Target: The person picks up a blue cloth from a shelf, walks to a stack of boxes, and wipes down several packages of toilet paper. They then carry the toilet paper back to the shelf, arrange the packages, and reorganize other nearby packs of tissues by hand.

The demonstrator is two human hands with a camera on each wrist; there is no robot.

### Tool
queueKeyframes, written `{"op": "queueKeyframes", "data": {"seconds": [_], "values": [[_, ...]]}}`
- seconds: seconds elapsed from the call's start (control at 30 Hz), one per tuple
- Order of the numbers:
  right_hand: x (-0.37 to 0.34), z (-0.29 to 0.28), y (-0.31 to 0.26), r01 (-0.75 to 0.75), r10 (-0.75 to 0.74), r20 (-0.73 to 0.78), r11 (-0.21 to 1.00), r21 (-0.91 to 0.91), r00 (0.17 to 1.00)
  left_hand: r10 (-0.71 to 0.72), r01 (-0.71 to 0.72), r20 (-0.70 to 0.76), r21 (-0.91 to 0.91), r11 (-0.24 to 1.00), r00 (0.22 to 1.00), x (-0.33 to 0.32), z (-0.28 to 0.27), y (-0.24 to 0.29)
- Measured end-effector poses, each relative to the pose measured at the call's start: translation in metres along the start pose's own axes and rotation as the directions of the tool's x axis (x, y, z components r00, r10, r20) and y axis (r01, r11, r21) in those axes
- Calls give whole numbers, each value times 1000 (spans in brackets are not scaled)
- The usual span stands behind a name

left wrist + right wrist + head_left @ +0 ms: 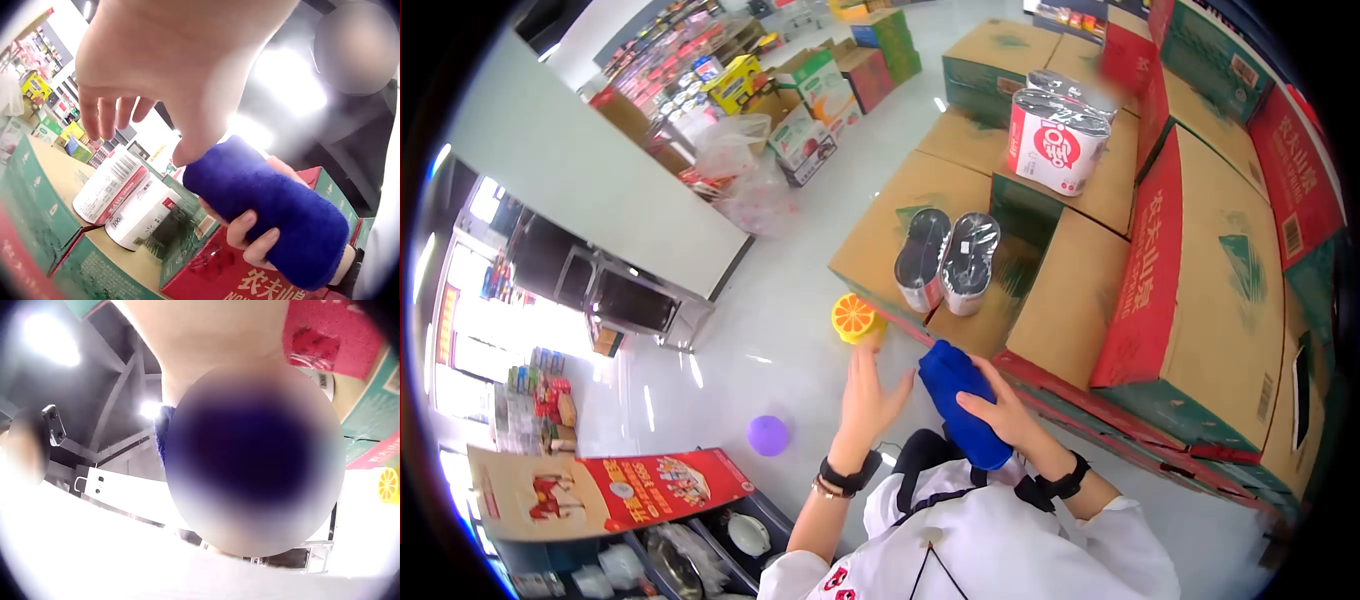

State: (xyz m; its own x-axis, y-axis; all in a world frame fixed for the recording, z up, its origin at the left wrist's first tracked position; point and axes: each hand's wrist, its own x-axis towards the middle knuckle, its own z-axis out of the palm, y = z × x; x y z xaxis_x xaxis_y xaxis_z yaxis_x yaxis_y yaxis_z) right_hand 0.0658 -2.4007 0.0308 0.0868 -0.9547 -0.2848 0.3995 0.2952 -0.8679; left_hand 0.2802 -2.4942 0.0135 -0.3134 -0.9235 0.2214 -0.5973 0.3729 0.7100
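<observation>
A folded blue towel [962, 405] is gripped in my right hand [1006, 412], in front of my body. The left wrist view shows the fingers of that hand curled round the fuzzy blue towel [269, 206]. My left hand [868, 402] is held out beside it with fingers extended and holds nothing. In the left wrist view its thumb overlaps the towel's upper end. Beyond the hands, two wrapped packs of paper rolls [968, 262] stand on a cardboard box [900, 250]. Most of the right wrist view is blurred, with a little blue fabric [161, 434] showing.
Stacked red, green and brown cartons [1190, 290] rise on the right, with more wrapped rolls [1055, 140] on them. An orange-slice stool [856, 318] and a purple balloon [768, 436] are beyond the left hand. A bin with a red sign [665, 490] stands at lower left.
</observation>
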Motion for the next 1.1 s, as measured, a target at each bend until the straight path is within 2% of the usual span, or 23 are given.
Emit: {"op": "queueKeyframes", "data": {"seconds": [0.03,0.1,0.23,0.27,0.3,0.33,0.4,0.43,0.5,0.57,0.6,0.67,0.7,0.73,0.77,0.8,0.83,0.87,0.9,0.93,1.0,1.07,1.1], "values": [[9,0,-5,2,-2,-22,1000,8,1000,9,-9,21,-7,1000,1000,23,10,-6],[23,2,-11,176,-183,-39,975,-139,982,72,-55,-92,173,983,993,62,30,-14],[50,4,-23,297,-301,-180,953,-53,936,198,-159,-114,286,945,973,132,57,-19],[58,10,-28,328,-324,-265,944,-31,908,47,-49,31,79,996,998,145,58,-26],[67,12,-31,329,-324,-294,944,-34,899,-76,99,208,-105,990,975,157,59,-33],[77,13,-34,360,-355,-355,931,-54,865,40,-20,200,-105,994,979,166,54,-45],[96,19,-43,376,-345,-454,926,-21,822,68,-31,291,-131,991,954,189,38,-65],[110,23,-46,424,-421,-497,899,-113,759,75,-25,350,-143,989,934,201,26,-77],[139,27,-49,410,-465,-504,884,-223,728,72,-21,398,-130,991,915,226,6,-101],[174,42,-54,408,-461,-541,885,-224,703,178,-152,400,-98,984,899,245,-12,-127],[190,50,-59,350,-553,-471,820,-452,687,184,-157,414,-99,983,891,254,-20,-137],[217,78,-82,209,-664,-291,566,-797,689,176,-149,434,-95,984,884,269,-29,-153],[233,94,-82,243,-661,-242,552,-797,710,176,-153,441,-86,984,880,275,-33,-163],[249,110,-83,243,-692,-128,413,-878,711,226,-140,395,-236,962,890,275,-25,-186],[264,123,-80,249,-686,-30,305,-919,727,467,-478,428,-91,874,774,284,-27,-200],[278,135,-72,240,-660,39,217,-946,751,463,-468,443,-105,877,768,286,-25,-208],[290,144,-63,236,-625,107,127,-963,773,444,-407,477,-187,894,758,294,-29,-196],[300,148,-51,223,-614,93,138,-965,784,425,-336,510,-262,905,748,299,-31,-193],[309,152,-37,181,-615,106,61,-981,781,298,-38,431,-517,855,852,283,-15,-226],[315,154,-29,141,-615,123,-19,-990,779,298,-30,431,-527,849,852,284,-14,-224],[322,159,-33,112,-594,104,-24,-993,797,291,-11,436,-540,841,852,292,-16,-217],[324,156,-41,107,-546,119,-54,-993,830,259,139,614,-524,840,746,297,-24,-210],[325,151,-45,97,-531,110,-53,-994,840,93,495,755,-512,702,649,300,-29,-201]]}}
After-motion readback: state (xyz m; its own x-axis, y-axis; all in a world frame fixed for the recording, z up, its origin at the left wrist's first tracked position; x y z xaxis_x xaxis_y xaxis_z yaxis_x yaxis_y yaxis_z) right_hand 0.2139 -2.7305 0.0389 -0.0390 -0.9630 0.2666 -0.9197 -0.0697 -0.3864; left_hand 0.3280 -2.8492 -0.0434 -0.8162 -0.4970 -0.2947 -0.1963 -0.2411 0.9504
